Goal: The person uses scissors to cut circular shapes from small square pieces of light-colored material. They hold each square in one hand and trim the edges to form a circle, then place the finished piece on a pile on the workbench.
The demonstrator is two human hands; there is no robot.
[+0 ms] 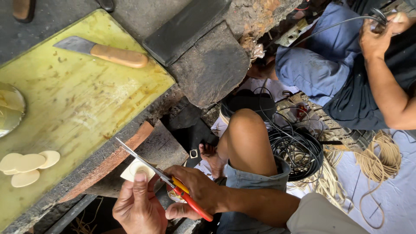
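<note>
Item: cream disc [138, 170], pinched in my left hand [138, 207] fingers just below the yellow board [78, 99], steadied for the red-handled scissors [173, 186] my right hand [197, 190] fingers grip, blades open at its edge; cut discs [28, 167] stacked on that board.

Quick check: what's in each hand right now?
Left hand: closed on a pale flat piece, thumb pressed on top.
Right hand: closed around the red-and-yellow-handled scissors, blades at the piece.

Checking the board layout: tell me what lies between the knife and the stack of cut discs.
Head view: only bare, scratched yellow board lies between the knife and the cut discs; nothing rests on that stretch.
</note>
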